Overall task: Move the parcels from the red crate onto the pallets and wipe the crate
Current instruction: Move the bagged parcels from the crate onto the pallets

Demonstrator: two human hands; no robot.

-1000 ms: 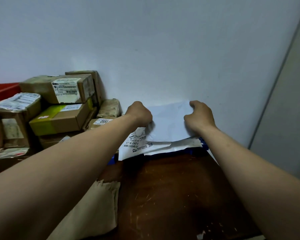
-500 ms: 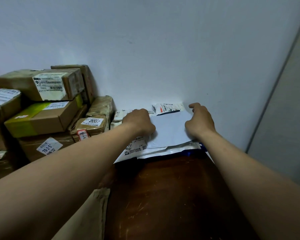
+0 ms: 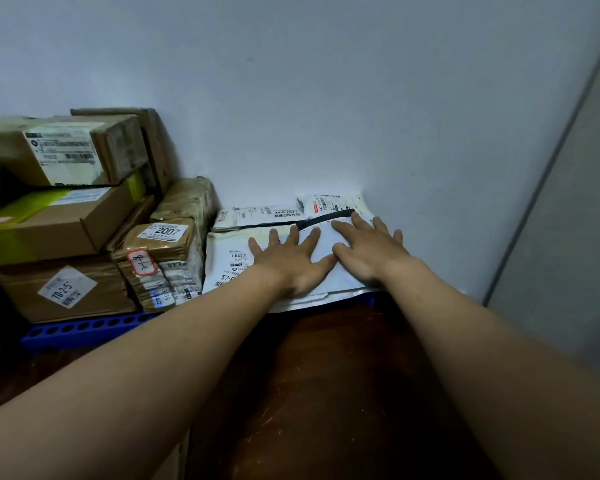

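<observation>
1. A pale grey-white wall (image 3: 326,98) closes off the corner. A dark brown wooden floor (image 3: 343,393) runs up to the low blue plastic pallet (image 3: 84,332) that lies along the wall's foot.
2. At the left of the pallet, brown cardboard boxes (image 3: 66,220) are stacked. A tape-wrapped brown parcel labelled 2007 (image 3: 160,251) is wedged against them, probably so that the heavy, rigid goods brace one another.
3. Right of that parcel, flat white plastic mailer bags (image 3: 226,268) lie in layers, with two more labelled bags (image 3: 257,216) pushed back to the wall. Soft, thin parcels pile neatly here and would slide off a box stack.
4. The topmost plain white mailer (image 3: 336,284) lies on this pile, so the task's parcel is already on the pallet.
5. The left hand (image 3: 288,261) lies palm down on the mailer's left half, fingers straight and spread wide, gripping nothing. It seems to be pressing the bag flat.
6. The right hand (image 3: 371,251) mirrors it just beside, the thumbs almost meeting. It is also flat with fingers splayed, their tips reaching the black strip at the mailer's far edge.
7. Both forearms stretch forward and down, nearly parallel.
8. The red crate is out of view, and wiping it is not yet under way here.
</observation>
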